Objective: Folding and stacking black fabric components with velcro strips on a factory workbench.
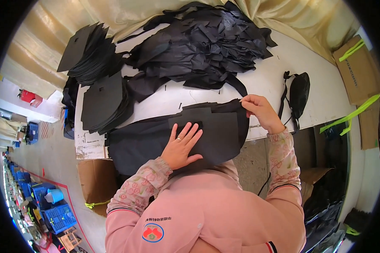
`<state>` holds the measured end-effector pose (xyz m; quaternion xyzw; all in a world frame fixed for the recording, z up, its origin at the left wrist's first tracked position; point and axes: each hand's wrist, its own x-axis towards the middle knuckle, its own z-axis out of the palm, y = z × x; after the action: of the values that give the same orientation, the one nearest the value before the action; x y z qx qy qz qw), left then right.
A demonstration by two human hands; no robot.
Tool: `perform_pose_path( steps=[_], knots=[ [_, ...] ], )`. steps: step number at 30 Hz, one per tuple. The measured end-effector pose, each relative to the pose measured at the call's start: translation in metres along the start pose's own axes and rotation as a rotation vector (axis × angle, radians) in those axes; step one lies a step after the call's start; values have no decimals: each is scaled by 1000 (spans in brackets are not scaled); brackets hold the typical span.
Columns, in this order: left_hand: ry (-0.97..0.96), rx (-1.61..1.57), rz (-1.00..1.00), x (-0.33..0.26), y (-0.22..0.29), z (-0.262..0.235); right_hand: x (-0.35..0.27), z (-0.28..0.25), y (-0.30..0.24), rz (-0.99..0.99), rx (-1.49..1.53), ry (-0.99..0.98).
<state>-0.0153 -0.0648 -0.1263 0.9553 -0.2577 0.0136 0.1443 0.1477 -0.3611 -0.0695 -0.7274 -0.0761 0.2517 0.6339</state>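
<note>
A long piece of black fabric (135,143) lies across the front of the white table and hangs over its near edge. On its right part rests a flat, stiff-looking black panel (219,133) with a stepped outline. My left hand (180,147) is spread flat on the panel's left side, fingers apart, a ring on one finger. At the fabric's far right corner my right hand (261,111) pinches the edge between thumb and fingers. The layers under the panel are mostly hidden.
A big heap of black fabric pieces (202,46) covers the table's back. Two stacks of black panels, a farther stack (82,50) and a nearer stack (103,103), stand at left. A black pouch with a strap (299,95) lies at right. Cardboard boxes (359,76) stand beyond it.
</note>
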Motion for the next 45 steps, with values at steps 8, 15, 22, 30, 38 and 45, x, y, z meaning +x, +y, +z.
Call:
perform_pose_path(
  steps=[8, 15, 22, 30, 38, 45],
  knots=[
    [-20, 10, -14, 1, 2, -1, -40, 44, 13, -417, -318, 275],
    [-45, 36, -3, 2, 3, -1, -61, 80, 38, -893, -877, 491],
    [-32, 13, -27, 2, 3, -1, -56, 75, 43, -873, -852, 522],
    [-21, -98, 87, -18, 25, -6, -35, 59, 42, -469, -322, 647],
    [-165, -92, 38, -30, 34, -3, -16, -4, 122, 81, 117, 327],
    [-49, -208, 67, -18, 30, 11, -16, 8, 111, 202, 503, 43]
  ],
)
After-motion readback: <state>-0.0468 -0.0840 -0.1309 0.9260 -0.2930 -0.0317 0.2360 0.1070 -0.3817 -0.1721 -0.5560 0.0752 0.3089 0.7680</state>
